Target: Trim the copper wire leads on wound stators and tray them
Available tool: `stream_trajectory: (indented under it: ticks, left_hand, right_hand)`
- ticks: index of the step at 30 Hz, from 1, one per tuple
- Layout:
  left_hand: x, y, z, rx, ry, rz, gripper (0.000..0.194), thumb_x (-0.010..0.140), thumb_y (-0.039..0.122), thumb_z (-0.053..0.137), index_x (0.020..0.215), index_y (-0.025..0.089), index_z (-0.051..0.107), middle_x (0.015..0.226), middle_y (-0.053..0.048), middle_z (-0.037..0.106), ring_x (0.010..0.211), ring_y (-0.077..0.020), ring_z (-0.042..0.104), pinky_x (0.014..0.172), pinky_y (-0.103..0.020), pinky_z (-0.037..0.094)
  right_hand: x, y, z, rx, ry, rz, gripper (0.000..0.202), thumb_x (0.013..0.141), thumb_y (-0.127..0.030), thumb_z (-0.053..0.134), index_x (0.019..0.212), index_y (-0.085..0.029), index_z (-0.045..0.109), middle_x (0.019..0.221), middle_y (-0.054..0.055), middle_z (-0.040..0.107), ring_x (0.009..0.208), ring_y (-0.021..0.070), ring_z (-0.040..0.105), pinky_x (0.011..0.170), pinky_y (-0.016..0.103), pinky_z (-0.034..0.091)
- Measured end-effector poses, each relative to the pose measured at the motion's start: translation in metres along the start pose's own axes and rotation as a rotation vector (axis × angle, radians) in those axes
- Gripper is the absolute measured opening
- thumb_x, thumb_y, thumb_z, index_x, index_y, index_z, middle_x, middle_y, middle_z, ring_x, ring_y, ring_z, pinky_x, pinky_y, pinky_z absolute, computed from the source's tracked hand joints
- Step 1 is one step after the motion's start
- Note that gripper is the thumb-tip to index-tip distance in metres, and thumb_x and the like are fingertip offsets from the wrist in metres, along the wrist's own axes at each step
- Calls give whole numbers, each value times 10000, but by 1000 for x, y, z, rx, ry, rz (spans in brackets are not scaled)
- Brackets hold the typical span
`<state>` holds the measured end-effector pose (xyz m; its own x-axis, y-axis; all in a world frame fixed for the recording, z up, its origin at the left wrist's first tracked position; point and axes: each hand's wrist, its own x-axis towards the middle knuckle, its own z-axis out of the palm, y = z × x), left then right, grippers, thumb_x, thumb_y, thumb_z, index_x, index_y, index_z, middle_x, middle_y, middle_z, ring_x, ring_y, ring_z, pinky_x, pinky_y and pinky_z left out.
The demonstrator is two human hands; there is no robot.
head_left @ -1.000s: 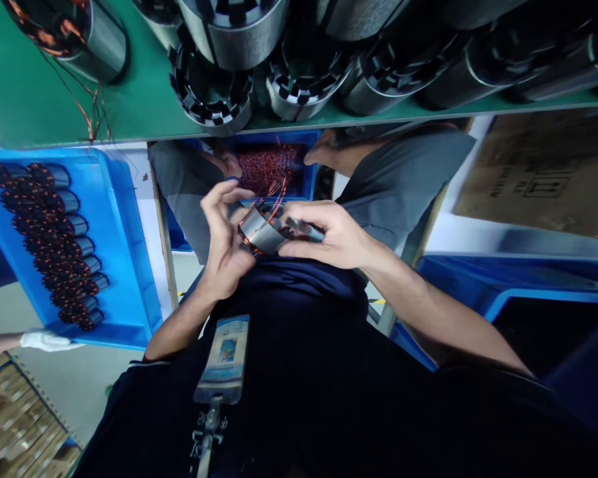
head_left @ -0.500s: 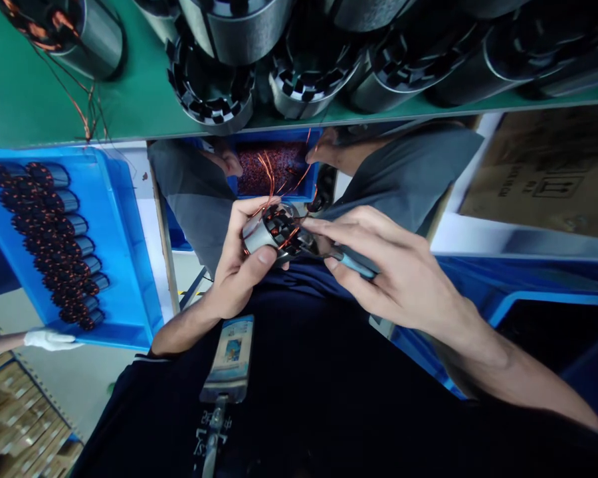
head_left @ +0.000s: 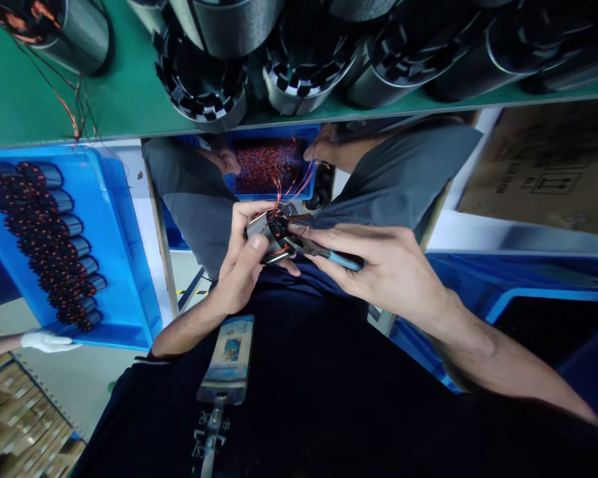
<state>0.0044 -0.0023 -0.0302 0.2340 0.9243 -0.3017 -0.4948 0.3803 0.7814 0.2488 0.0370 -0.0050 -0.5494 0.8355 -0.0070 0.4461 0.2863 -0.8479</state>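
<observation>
My left hand [head_left: 242, 265] is wrapped around a motor stator [head_left: 260, 229], a short metal cylinder with copper windings inside. Its open end faces my right hand, and loose copper wires [head_left: 278, 188] stick up from it. In my right hand [head_left: 383, 265] is a pair of pliers [head_left: 341, 257] with a light blue grip. The tool's metal end reaches the stator's open face; its tip is hard to make out among the windings.
Metal stator cores [head_left: 204, 99] stand along the green table [head_left: 124, 99]. At left, a blue tray [head_left: 124, 265] holds several wound stators; a co-worker's white-gloved hand [head_left: 47, 340] touches its edge. Below lies a blue bin [head_left: 311, 179] with copper scraps. A cardboard box [head_left: 543, 172] is at right.
My left hand has turned the stator a little, and its loose wires have shifted. The right hand with the pliers has moved slightly left, closer to the stator's face.
</observation>
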Motion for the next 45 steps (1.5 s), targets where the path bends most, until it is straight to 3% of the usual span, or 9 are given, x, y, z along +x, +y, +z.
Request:
stream_trajectory:
  ticks: [4,8,14,20,25,31,35,41,45]
  left_hand:
    - [1,-4,8,-53,100,27,233,1247,450,630,1441,339,696,1303,-40,704,911,-139,769,829,-317,756]
    - [-2,-3,11,115,150,112,316,1186,487,698,1460,335,659,1446,-77,620,1111,-209,742,964,-394,751]
    - [-3,0,8,256,42,207,397,1174,435,692,1548,348,591,1489,-100,571,1438,-319,611,1340,-634,533]
    - [-5,3,16,243,73,184,323,1187,419,714,1462,342,563,1494,-83,576,1426,-272,619,1298,-518,553]
    - [2,6,27,50,225,130,276,1209,534,672,1189,292,542,1304,-45,622,922,-153,614,750,-275,598]
    - [4,14,36,14,216,169,187,1199,407,699,1151,265,588,1331,-46,643,1147,-180,668,1159,-392,637]
    - [0,15,38,74,182,187,173,1215,418,661,1173,272,577,1360,-68,607,1239,-215,662,1137,-403,648]
    - [0,9,35,92,223,156,209,1202,460,676,1188,290,557,1378,-68,612,1251,-229,661,1200,-452,626]
    - [-19,8,6,-49,227,84,215,1197,469,679,1252,287,579,1327,-61,643,1159,-182,705,1009,-310,655]
  right_hand:
    - [1,3,8,-1,9,56,612,1094,-134,718,1686,-291,727,1217,64,853,1046,221,831,984,372,722]
    - [2,-4,6,-31,9,33,763,1046,-78,689,1774,-301,639,1137,62,756,1045,245,763,996,425,708]
    - [-1,-14,3,-99,73,-17,755,1032,-82,687,1747,-322,669,1170,66,762,1073,245,760,1018,422,688]
    - [-7,-13,2,-132,66,31,528,1089,-164,726,1572,-357,816,982,1,810,817,161,756,777,279,649]
    - [-5,-8,8,9,89,56,596,1078,-133,698,1629,-343,780,1182,41,873,988,203,829,934,337,708]
    - [-3,-10,14,-106,137,26,737,1019,-131,711,1717,-366,698,1240,86,823,1146,306,791,1061,517,705]
    - [-5,-15,16,-135,170,15,711,1030,-165,725,1703,-393,712,1237,83,836,1115,308,799,1034,510,710]
    - [-2,-9,22,-73,158,52,577,1055,-145,745,1579,-374,826,1159,19,910,940,211,856,905,336,742]
    - [6,1,31,52,181,40,584,1047,-174,815,1591,-385,822,1370,39,913,1100,278,914,1053,418,758]
